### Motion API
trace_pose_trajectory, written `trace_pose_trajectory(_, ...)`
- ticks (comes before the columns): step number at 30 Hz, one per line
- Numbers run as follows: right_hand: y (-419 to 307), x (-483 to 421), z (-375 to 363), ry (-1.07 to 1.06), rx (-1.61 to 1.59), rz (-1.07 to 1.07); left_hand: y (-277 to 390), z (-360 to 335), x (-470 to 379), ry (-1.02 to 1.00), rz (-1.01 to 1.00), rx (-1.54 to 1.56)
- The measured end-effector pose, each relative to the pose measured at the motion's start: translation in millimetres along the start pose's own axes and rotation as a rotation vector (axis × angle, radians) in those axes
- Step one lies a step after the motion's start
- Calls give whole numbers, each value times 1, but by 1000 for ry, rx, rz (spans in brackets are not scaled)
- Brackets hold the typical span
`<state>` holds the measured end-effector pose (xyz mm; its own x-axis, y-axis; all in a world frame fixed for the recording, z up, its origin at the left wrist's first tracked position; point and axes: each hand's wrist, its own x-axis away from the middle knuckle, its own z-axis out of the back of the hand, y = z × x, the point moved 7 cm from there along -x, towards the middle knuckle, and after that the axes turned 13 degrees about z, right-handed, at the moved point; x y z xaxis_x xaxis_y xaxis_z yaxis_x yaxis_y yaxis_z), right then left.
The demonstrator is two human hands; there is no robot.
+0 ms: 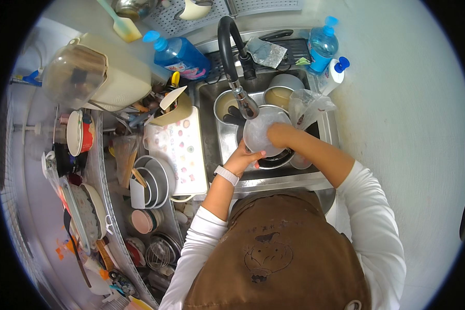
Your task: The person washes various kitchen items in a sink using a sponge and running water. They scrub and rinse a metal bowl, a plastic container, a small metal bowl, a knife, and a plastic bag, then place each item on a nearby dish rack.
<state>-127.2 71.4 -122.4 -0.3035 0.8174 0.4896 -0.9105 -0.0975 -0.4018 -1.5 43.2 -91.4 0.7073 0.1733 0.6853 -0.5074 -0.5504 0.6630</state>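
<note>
Over the metal sink (211,147), my left hand (242,158) grips a translucent bowl (257,130) by its near side, thumb on the rim. My right hand (279,135) reaches into the bowl from the right; its fingertips and anything under them are hidden. Just above the bowl's far edge is the spray head of the black faucet (246,104). Beneath the bowl sits a round pan (273,161), mostly covered. Two round metal pots with cloudy liquid, a left pot (218,106) and a right pot (285,82), stand farther back in the sink.
A clear plastic bag (312,104) lies at the sink's right side. Behind stand a blue soap bottle (184,58), another pump bottle (322,46) and a white bottle (332,77). Left are a cutting board (184,155), a utensil holder (182,110) and nested metal tins (166,182).
</note>
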Motion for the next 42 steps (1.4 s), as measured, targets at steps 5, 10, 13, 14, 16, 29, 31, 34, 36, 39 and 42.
trace_pose_trajectory(5, -17, -14, 13, 541, -500, 208, 2, 7, 2, -28, -1, -21)
trace_pose_trajectory(10, -14, -12, -5, 25, -137, 198, 2, 7, 4, -43, -49, -36)
trace_pose_trajectory(13, -2, -9, 12, 147, 119, 53, -1, 2, -2, -65, -31, -14)
trace_pose_trajectory(14, -6, -7, 25, 368, 68, 62, -3, 4, -4, -47, 8, -6)
trace_pose_trajectory(16, -13, -5, 35, 671, -154, 102, -4, 7, -5, -46, 25, 15)
trace_pose_trajectory(29, -22, -15, 25, 794, -1689, 212, -5, 5, -2, -104, 80, 56)
trace_pose_trajectory(31, -12, -14, 23, 1060, -1839, 72, -5, 3, -1, -97, 75, 43)
trace_pose_trajectory(34, -18, -18, 13, 1132, -1950, 0, -4, 1, -2, -131, 60, 45)
trace_pose_trajectory(36, -26, -21, 10, 934, -1789, 11, -6, 4, -4, -131, 113, 14)
trace_pose_trajectory(39, -44, -23, 11, 525, -1365, 216, -5, 13, -4, -118, 138, -66)
trace_pose_trajectory(42, -46, -21, 7, 355, -1298, 239, -4, 17, -5, -105, 138, -93)
